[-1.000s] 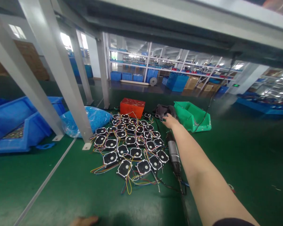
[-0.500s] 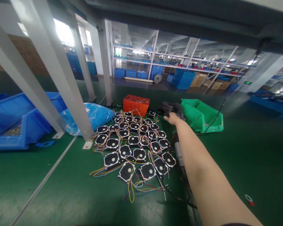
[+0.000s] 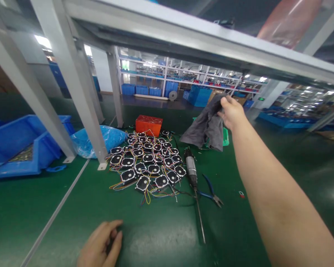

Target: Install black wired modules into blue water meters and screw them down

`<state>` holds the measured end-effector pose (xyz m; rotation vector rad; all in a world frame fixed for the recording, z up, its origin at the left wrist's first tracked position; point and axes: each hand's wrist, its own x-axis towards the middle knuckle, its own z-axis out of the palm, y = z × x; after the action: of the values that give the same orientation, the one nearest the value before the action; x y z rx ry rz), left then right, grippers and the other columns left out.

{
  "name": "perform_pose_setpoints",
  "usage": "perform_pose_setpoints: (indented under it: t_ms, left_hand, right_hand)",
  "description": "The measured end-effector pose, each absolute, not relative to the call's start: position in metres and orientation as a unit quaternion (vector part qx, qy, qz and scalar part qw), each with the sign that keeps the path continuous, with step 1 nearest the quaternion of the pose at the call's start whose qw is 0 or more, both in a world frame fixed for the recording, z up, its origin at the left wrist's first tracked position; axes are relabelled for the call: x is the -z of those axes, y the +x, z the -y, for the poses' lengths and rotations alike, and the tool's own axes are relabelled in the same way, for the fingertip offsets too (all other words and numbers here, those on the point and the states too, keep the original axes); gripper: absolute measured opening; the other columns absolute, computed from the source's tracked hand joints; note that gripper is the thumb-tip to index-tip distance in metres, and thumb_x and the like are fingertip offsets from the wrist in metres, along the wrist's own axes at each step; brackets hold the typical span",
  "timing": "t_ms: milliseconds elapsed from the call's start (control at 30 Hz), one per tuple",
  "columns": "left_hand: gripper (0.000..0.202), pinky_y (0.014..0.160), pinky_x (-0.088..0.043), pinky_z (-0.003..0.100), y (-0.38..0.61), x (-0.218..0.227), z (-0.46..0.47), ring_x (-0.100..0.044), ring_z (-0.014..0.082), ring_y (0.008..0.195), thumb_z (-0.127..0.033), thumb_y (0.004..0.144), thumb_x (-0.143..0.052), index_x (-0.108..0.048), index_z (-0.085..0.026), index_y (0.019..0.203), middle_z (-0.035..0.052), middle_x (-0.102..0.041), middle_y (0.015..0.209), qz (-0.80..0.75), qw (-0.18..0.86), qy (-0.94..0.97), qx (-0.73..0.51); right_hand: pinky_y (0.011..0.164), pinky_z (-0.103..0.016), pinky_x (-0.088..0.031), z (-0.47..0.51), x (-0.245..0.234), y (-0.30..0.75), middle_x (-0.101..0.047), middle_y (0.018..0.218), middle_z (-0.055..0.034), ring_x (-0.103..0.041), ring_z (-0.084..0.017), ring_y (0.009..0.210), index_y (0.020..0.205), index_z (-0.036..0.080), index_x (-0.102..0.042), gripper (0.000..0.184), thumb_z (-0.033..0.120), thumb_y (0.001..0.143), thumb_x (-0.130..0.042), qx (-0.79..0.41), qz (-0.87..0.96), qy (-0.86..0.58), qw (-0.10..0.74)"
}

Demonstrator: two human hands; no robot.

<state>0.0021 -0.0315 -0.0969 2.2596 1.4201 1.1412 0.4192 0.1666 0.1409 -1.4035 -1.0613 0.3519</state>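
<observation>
Dark grey cloth (image 3: 199, 129) hanging from the right hand (image 3: 233, 113), right of the frame's centre, above the middle.
The right hand's fingers are closed on the cloth's upper edge, and its folds drape down to the left, in front of a green bin (image 3: 226, 137) (only bits of its rim and side peek out around the fabric). At bottom left of centre, the left hand (image 3: 100, 244) is over the green floor (image 3: 158, 237), fingers loosely curled, thumb and forefinger apart. Below the cloth lie a silver-and-black power tool (image 3: 191, 167) with a long shaft and, just beside it, blue-handled pliers (image 3: 213, 193). Mid-frame, a cluster of black wired units (image 3: 148, 158) spreads out in front of an orange-red box (image 3: 149, 125).
</observation>
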Motion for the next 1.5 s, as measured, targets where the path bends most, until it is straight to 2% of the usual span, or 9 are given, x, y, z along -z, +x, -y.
perform_pose_setpoints:
  t_ms: [167,300,500,667,800,900,1067,1267,1500]
  left_hand:
    - [0.022,0.049,-0.044,0.02,0.005,0.091,0.034,-0.05,0.0109,0.051,-0.034,0.08,-0.045,-0.058,-0.017,0.087,-0.0011,-0.051,0.06,-0.489,0.094,0.77,-0.399]
    - [0.021,0.052,-0.043,0.023,0.004,0.085,0.04,-0.049,0.012,0.054,-0.031,0.08,-0.044,-0.057,-0.016,0.088,-0.0006,-0.05,0.061,-0.493,0.09,0.777,-0.381]
    - [0.022,0.054,-0.042,0.024,0.002,0.083,0.046,-0.048,0.0125,0.055,-0.03,0.079,-0.045,-0.057,-0.015,0.089,-0.0006,-0.049,0.063,-0.482,0.111,0.778,-0.388]
    - [0.023,0.056,-0.042,0.024,0.003,0.082,0.047,-0.048,0.0127,0.055,-0.03,0.077,-0.046,-0.057,-0.015,0.09,-0.0004,-0.051,0.064,-0.489,0.117,0.775,-0.384]
    - [0.025,0.057,-0.041,0.025,0.002,0.08,0.048,-0.048,0.0131,0.056,-0.031,0.077,-0.045,-0.058,-0.015,0.091,-0.0002,-0.051,0.064,-0.489,0.117,0.777,-0.378]
    - [0.026,0.057,-0.041,0.025,0.001,0.079,0.049,-0.048,0.0132,0.057,-0.032,0.076,-0.046,-0.058,-0.014,0.091,0.0002,-0.051,0.065,-0.487,0.125,0.78,-0.372]
    - [0.027,0.059,-0.041,0.025,0.0,0.079,0.049,-0.047,0.0132,0.058,-0.031,0.076,-0.046,-0.058,-0.013,0.093,0.0005,-0.051,0.067,-0.498,0.13,0.777,-0.362]
    - [0.026,0.059,-0.04,0.025,0.0,0.078,0.048,-0.047,0.0128,0.058,-0.029,0.076,-0.047,-0.058,-0.014,0.093,0.0001,-0.051,0.067,-0.501,0.133,0.776,-0.36]
    - [0.025,0.059,-0.04,0.025,-0.002,0.07,0.046,-0.045,0.0117,0.056,-0.026,0.074,-0.048,-0.059,-0.012,0.091,0.0003,-0.051,0.067,-0.522,0.122,0.744,-0.397]
  right_hand:
    - [0.097,-0.041,-0.033,-0.084,-0.189,0.398,-0.03,0.136,-0.0088,-0.04,-0.013,0.117,0.13,0.015,-0.03,0.047,0.022,0.086,-0.044,-0.104,0.488,-0.572,0.651]
    - [0.082,-0.03,-0.04,-0.014,-0.201,0.395,-0.039,0.129,-0.0132,-0.047,-0.014,0.109,0.128,0.009,-0.035,0.048,0.019,0.083,-0.045,0.003,0.478,-0.577,0.662]
    - [0.063,-0.023,-0.045,0.075,-0.178,0.405,-0.057,0.106,-0.0144,-0.06,-0.012,0.082,0.109,0.005,-0.054,0.036,0.017,0.076,-0.051,0.062,0.397,-0.536,0.742]
    - [0.072,-0.028,-0.05,0.128,-0.128,0.413,-0.06,0.093,-0.0096,-0.061,-0.011,0.073,0.101,0.01,-0.06,0.043,0.025,0.061,-0.063,0.035,0.339,-0.545,0.766]
    - [0.083,-0.033,-0.049,0.152,-0.065,0.417,-0.059,0.1,-0.0136,-0.06,-0.015,0.08,0.109,0.007,-0.057,0.058,0.036,0.058,-0.063,0.023,0.305,-0.65,0.696]
    - [0.091,-0.042,-0.043,0.162,-0.022,0.416,-0.06,0.098,-0.0146,-0.058,-0.022,0.09,0.102,0.008,-0.062,0.052,0.04,0.061,-0.061,0.006,0.304,-0.744,0.595]
    - [0.101,-0.057,-0.021,0.165,0.026,0.405,-0.054,0.115,-0.0077,-0.042,-0.032,0.115,0.096,0.024,-0.066,0.051,0.037,0.047,-0.074,-0.043,0.382,-0.844,0.375]
    - [0.104,-0.042,-0.028,0.163,0.066,0.383,-0.047,0.121,-0.0079,-0.039,-0.025,0.118,0.104,0.022,-0.064,0.04,0.031,0.065,-0.062,-0.018,0.431,-0.868,0.247]
    - [0.103,-0.031,-0.032,0.177,0.034,0.31,-0.047,0.118,-0.0032,-0.04,-0.017,0.114,0.102,0.026,-0.064,0.032,0.033,0.074,-0.05,0.06,0.526,-0.809,0.257]
